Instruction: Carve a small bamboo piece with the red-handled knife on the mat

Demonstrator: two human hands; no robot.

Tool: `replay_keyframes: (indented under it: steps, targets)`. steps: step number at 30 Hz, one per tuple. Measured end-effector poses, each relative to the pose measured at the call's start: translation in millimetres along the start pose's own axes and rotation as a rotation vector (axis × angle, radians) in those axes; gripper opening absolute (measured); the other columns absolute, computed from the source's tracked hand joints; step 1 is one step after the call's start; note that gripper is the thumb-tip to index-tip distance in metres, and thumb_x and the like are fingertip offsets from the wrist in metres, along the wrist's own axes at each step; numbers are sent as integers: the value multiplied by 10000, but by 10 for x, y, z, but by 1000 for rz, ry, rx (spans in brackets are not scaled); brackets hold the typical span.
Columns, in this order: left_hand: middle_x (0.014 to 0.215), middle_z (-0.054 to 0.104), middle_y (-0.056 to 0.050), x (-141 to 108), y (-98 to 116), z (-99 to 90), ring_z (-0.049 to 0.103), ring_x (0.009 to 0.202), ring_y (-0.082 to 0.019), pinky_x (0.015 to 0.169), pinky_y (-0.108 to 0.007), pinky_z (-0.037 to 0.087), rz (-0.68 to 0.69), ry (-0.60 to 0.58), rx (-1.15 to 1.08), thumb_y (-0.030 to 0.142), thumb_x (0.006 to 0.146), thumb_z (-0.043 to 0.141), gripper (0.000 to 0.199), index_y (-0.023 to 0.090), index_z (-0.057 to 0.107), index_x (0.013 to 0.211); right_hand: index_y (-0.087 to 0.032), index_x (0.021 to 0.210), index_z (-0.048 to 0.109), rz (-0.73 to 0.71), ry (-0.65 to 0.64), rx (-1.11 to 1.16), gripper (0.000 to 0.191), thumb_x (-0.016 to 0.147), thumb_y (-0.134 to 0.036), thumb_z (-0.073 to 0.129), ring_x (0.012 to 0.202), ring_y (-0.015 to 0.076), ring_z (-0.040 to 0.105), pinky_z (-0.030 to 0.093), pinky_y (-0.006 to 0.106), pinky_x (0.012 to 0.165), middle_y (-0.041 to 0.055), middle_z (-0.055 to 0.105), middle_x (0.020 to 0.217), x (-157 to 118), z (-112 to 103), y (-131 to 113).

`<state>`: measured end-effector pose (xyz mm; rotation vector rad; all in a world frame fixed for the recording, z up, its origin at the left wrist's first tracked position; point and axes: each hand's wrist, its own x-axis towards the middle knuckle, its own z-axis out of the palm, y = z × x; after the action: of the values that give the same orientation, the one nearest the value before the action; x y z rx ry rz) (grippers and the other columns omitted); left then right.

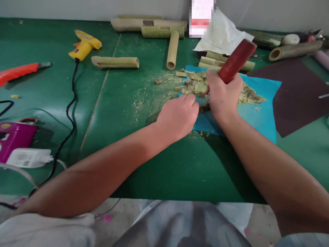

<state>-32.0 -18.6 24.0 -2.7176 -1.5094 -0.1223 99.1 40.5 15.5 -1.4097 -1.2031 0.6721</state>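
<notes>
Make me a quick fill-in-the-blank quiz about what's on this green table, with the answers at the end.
1. The right grip holds a handle coloured ____.
2. The wood scraps lie partly on a sheet coloured ____.
3. In the picture, the dark brown sheet extends to the ____ of that one.
4. The cord of the yellow glue gun is ____.

Missing words: red; blue; right; black.

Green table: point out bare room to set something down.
Bare: between left forearm and right forearm, nearer than the blue sheet; also between black cord, left forearm and lone bamboo piece. Crowded: around left hand and right hand, where chips lie; back right, with bamboo tube.
</notes>
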Motion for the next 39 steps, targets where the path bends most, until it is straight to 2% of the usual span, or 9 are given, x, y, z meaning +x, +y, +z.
replay_keyframes:
  steps: [11,17,21,27,29,33,39]
  targets:
    - [994,698,-133,-2,-3,-2,709,962,-281,667,-337,499,-8,-5,4,96,928,537,190,120,719,978,-277,570,421,3,-21,0,426,896,-264,695,554,136,444,391,325,565,-57,412,550,3,-10,28]
    - [995,698,-135,-3,-6,5,701,954,-275,665,-335,494,-16,7,-4,106,934,532,198,125,724,978,-286,585,379,-21,-14,-27,444,887,-242,701,559,138,430,376,335,564,-50,419,562,19,-1,48]
    - [1004,696,-136,9,-5,7,691,961,-274,690,-338,505,-32,-12,-37,118,937,537,207,127,733,1004,-288,603,345,-32,-33,-53,461,900,-256,696,564,140,411,360,335,573,-56,364,572,13,28,58]
    - [1020,704,-131,39,-19,-18,695,1006,-276,762,-344,546,-88,-16,-84,263,990,569,230,133,754,1035,-303,632,256,-177,-12,-69,489,856,-291,690,585,145,370,346,345,595,-58,336,607,-21,88,64]
    - [1028,707,-131,42,-22,-27,698,1014,-277,771,-347,555,-92,-21,-89,273,990,577,232,134,759,1028,-299,644,258,-168,-24,-102,494,866,-301,699,602,149,378,355,344,606,-53,349,615,-28,92,62]
    - [1013,710,-138,41,-27,-33,707,992,-287,759,-363,561,-99,-17,-94,273,991,570,244,130,768,999,-294,657,280,-113,-26,-149,486,911,-212,686,630,137,327,332,330,596,-55,348,624,-16,106,49]
    - [978,716,-144,61,-70,-25,722,949,-312,733,-389,553,-115,-32,-103,297,983,582,270,112,779,985,-287,598,257,-50,5,-64,527,898,-178,677,587,118,307,306,307,554,-56,258,613,18,116,3]
